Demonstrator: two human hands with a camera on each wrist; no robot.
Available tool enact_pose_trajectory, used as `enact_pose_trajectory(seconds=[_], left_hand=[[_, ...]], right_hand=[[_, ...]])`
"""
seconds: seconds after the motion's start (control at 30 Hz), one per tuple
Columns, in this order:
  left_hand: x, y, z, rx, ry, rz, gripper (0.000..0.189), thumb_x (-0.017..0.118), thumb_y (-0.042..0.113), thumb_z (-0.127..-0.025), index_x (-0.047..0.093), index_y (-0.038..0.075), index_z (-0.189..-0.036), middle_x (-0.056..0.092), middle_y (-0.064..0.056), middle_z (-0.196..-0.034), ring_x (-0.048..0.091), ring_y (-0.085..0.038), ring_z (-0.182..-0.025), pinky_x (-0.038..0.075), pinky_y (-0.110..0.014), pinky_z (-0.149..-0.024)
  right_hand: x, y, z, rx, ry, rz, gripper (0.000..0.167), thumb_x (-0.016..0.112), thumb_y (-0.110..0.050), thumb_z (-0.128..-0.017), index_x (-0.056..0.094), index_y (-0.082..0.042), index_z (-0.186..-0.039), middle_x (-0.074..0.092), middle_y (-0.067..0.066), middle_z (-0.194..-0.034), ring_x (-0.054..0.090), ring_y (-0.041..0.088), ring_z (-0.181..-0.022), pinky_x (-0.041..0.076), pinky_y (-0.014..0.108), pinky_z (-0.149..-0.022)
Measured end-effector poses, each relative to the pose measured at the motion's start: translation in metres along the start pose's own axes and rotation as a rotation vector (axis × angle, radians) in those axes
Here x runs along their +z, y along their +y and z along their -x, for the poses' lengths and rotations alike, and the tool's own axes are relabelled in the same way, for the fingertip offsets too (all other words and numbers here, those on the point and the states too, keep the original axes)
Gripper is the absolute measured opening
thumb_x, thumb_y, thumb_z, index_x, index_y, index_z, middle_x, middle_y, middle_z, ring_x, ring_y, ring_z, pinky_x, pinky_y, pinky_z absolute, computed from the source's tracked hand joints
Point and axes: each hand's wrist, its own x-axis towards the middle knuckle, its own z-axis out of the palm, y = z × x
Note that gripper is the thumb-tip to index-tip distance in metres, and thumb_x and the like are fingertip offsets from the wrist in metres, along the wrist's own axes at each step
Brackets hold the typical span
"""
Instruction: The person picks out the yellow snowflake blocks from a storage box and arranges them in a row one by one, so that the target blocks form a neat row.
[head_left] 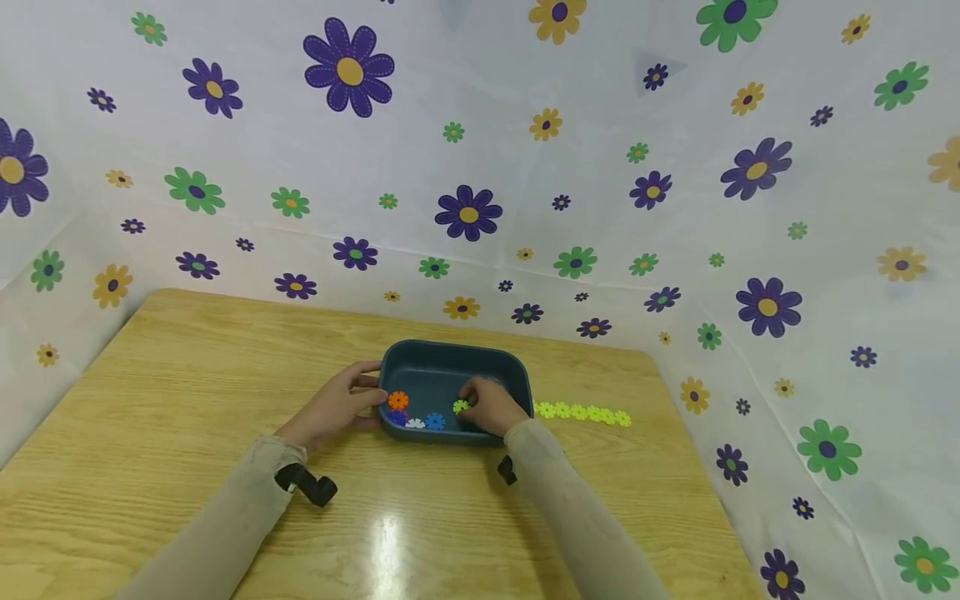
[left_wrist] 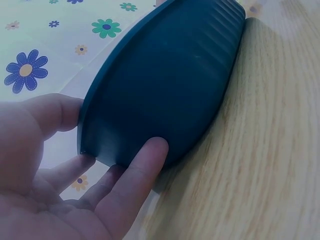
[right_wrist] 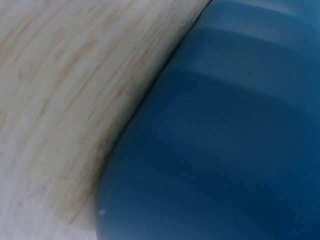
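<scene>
A dark blue-grey plastic tray (head_left: 454, 353) sits on the wooden table. My left hand (head_left: 341, 407) holds its left end; in the left wrist view fingers (left_wrist: 152, 150) touch the outer wall and rim. My right hand (head_left: 491, 407) reaches inside the tray and pinches a yellow-green flower-shaped disc (head_left: 461, 407). In the tray's left part lie an orange flower disc (head_left: 398, 401), a purple one (head_left: 397, 417), a white one (head_left: 416, 424) and a blue one (head_left: 435, 422). The right wrist view shows only the tray's outer wall (right_wrist: 215, 150) and table, with the right hand out of sight.
A row of several yellow-green flower discs (head_left: 579, 412) extends to the right from the tray's right side. The wooden table (head_left: 187, 375) meets a white flower-print sheet (head_left: 405, 150) at the back and sides. Each wrist wears a black camera mount (head_left: 307, 483).
</scene>
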Motion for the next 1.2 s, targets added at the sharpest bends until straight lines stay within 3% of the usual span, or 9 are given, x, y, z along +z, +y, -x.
enact_pose_trajectory(seconds=[0.33, 0.53, 0.87, 1.2], left_hand=[[0.0, -0.001, 0.0, 0.004, 0.004, -0.009, 0.066, 0.063, 0.016, -0.104, 0.031, 0.01, -0.161, 0.042, -0.029, -0.148, 0.066, -0.035, -0.113, 0.061, -0.048, -0.091], [0.001, -0.001, 0.0, 0.002, -0.001, -0.004, 0.066, 0.064, 0.015, -0.104, 0.031, 0.009, -0.161, 0.042, -0.029, -0.148, 0.065, -0.037, -0.114, 0.061, -0.048, -0.092], [-0.001, 0.0, 0.0, 0.013, 0.001, -0.015, 0.065, 0.062, 0.015, -0.104, 0.031, 0.009, -0.161, 0.042, -0.028, -0.148, 0.063, -0.038, -0.117, 0.061, -0.048, -0.091], [0.001, -0.001, 0.0, 0.014, -0.011, -0.005, 0.065, 0.064, 0.016, -0.104, 0.033, 0.01, -0.16, 0.043, -0.027, -0.147, 0.065, -0.036, -0.115, 0.061, -0.048, -0.091]], right_hand=[[0.001, 0.0, 0.001, 0.014, -0.005, -0.012, 0.024, 0.082, -0.017, -0.089, 0.067, -0.007, -0.104, 0.066, 0.007, -0.102, 0.061, 0.021, -0.095, 0.055, 0.042, -0.09], [0.0, 0.001, 0.005, -0.008, 0.021, -0.027, 0.028, 0.08, -0.014, -0.09, 0.061, -0.008, -0.11, 0.063, 0.006, -0.101, 0.059, 0.021, -0.091, 0.054, 0.041, -0.084], [-0.007, 0.002, 0.008, -0.083, 0.163, -0.196, 0.011, 0.067, -0.015, -0.101, 0.074, -0.01, -0.109, 0.073, 0.003, -0.098, 0.07, 0.013, -0.077, 0.061, 0.034, -0.077], [-0.041, 0.015, 0.024, -0.088, 0.29, -0.379, 0.017, 0.067, -0.016, -0.102, 0.077, -0.01, -0.115, 0.076, 0.005, -0.104, 0.072, 0.018, -0.09, 0.061, 0.038, -0.085]])
